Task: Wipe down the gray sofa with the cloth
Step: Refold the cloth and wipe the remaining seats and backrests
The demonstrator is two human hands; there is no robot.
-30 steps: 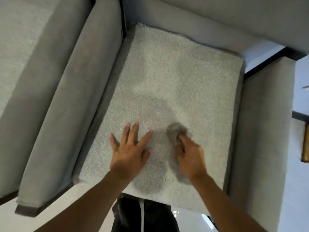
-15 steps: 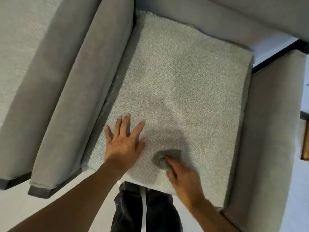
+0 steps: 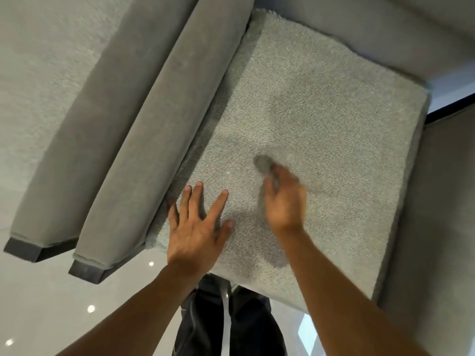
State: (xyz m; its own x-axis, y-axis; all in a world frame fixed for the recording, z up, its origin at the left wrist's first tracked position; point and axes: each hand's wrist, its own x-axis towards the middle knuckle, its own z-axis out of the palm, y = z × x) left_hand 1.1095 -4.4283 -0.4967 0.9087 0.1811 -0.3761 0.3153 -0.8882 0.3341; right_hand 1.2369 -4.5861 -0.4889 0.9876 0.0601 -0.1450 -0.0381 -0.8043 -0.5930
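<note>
Ahead, open cushion (image 3: pixel 334 111) beyond right hand (image 3: pixel 285 204)'s cloth (image 3: pixel 262 163)

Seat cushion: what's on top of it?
The left hand rests flat on it; the right hand grips a gray cloth against it. Most of the cloth is hidden under that hand.

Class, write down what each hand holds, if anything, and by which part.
The right hand holds the cloth by its near end; the left hand, flat on the cushion, holds nothing.

Dark trousers (image 3: pixel 198 330), white strip (image 3: pixel 226 317)
</note>
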